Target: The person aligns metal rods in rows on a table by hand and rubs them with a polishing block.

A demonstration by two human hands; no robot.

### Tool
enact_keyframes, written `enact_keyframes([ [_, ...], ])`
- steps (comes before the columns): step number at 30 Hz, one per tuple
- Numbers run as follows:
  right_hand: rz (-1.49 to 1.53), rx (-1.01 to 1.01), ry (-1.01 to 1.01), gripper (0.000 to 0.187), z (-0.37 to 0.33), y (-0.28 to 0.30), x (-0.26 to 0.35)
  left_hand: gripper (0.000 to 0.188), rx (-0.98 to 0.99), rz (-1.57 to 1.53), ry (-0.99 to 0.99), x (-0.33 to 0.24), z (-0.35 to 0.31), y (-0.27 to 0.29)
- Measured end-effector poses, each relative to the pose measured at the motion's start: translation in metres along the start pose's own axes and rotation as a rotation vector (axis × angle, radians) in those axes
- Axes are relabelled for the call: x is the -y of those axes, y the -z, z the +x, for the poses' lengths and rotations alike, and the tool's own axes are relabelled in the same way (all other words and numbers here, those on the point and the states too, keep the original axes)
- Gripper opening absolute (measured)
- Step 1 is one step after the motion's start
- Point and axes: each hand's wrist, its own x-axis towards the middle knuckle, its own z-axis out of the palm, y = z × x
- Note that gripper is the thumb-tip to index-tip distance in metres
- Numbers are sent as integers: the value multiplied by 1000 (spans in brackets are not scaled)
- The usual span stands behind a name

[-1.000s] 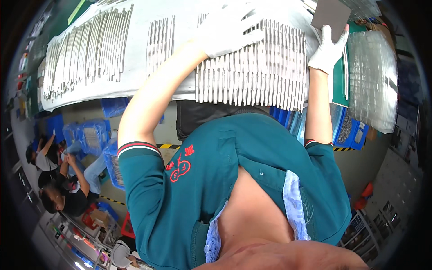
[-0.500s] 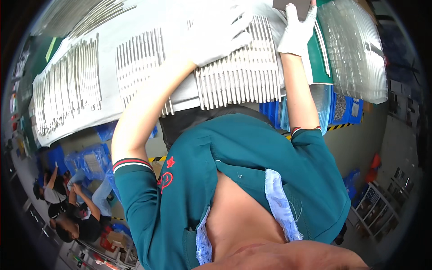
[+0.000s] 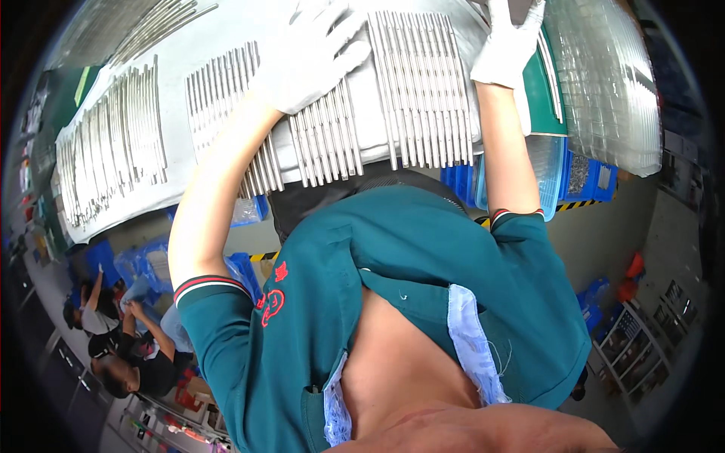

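My left hand (image 3: 311,60), in a white glove, lies over a group of slim silvery metal rods (image 3: 325,143). Its fingers are stretched out and apart, hiding the rods' upper parts. To its right, across a strip of white cloth, lies another row of rods (image 3: 423,90) side by side. My right hand (image 3: 507,41), also gloved in white, is beyond that row's right side at the top edge. A dark flat piece (image 3: 519,10) shows between its thumb and fingers, mostly cut off by the frame edge.
More rods (image 3: 117,136) lie on the white-covered table (image 3: 177,170) at the left. Clear plastic packaging (image 3: 604,90) stands on the right beside a green surface (image 3: 540,98). Blue bins (image 3: 581,177) sit below the table edge. Other people (image 3: 128,332) are at the lower left.
My left hand has moved left, and a group of rods now lies apart from the right-hand row, with a gap between. My right hand has shifted slightly up and right.
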Motion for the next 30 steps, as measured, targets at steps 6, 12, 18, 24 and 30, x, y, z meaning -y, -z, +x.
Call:
enact_keyframes([
  [6,-4,-9,-42,68,-1,-2,4,55,15,15,-7,-20,12,13],
  [12,36,12,-44,68,-4,-6,5,54,-134,-166,-5,-52,36,13],
  [18,25,-2,-15,70,-1,2,-1,55,-77,-128,-29,-44,30,13],
  [24,87,26,-96,74,-4,0,15,62,30,-33,53,-28,23,25],
  [30,166,11,-73,74,-2,0,9,54,-119,-156,-168,-85,53,4],
])
